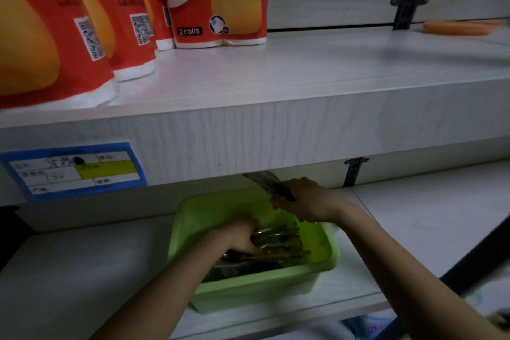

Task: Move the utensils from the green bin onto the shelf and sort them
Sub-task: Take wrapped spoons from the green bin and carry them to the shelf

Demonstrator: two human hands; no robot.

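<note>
Utensils (pixel 276 246) in green bin (pixel 256 287) blurred; label (pixel 74 171) text illegible.

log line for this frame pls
stage: unloading | left hand: in green bin, on utensils | right hand: holding wrapped utensil above bin | upper shelf: no utensils placed near

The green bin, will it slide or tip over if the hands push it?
The green bin would probably slide easily: it looks like smooth plastic on a smooth white shelf. It seems unlikely to tip, being wide and low, with utensils lying flat inside. Its front corner looks close to the shelf edge, so a push forward might drop it.
</note>
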